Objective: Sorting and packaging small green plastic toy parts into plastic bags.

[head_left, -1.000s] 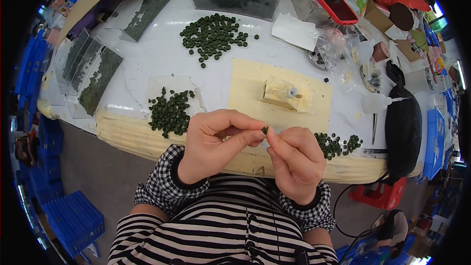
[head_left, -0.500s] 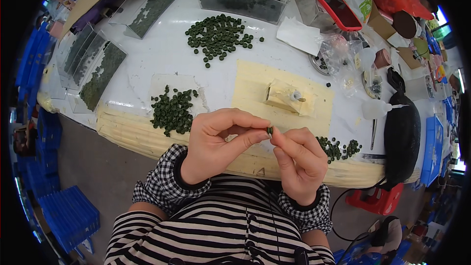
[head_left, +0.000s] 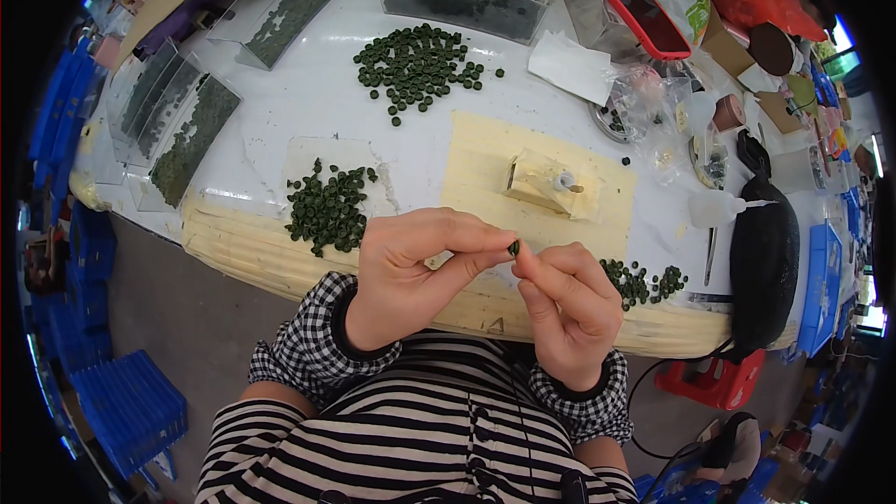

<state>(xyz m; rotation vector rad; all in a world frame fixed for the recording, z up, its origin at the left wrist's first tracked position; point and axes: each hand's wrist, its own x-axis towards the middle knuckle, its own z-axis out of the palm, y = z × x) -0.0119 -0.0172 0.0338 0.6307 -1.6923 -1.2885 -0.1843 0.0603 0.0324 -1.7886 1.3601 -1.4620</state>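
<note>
Between the fingertips of both hands, over the table's front edge, is one small dark green round piece [head_left: 514,247]. My left hand [head_left: 415,266] pinches it between thumb and forefinger. From the other side my right hand [head_left: 571,303] presses its forefinger tip against the piece, its other fingers curled in. Just beyond my left hand lies a heap of small dark green pieces [head_left: 327,208] on a clear sheet. A smaller scatter of green pieces [head_left: 639,285] sits beside my right hand. Farther back spreads a pile of round green pieces [head_left: 415,65].
On a cream sheet [head_left: 476,159] stands a taped block [head_left: 551,187] with a small nozzle. Clear bins [head_left: 462,9] of green pieces line the back and left. At right are a red-cased phone [head_left: 635,5], a white squeeze bottle [head_left: 717,209] and a black bag [head_left: 765,261].
The small green piece has turned slightly between my fingertips, now showing more of its dark face. Both hands stay in nearly the same place.
</note>
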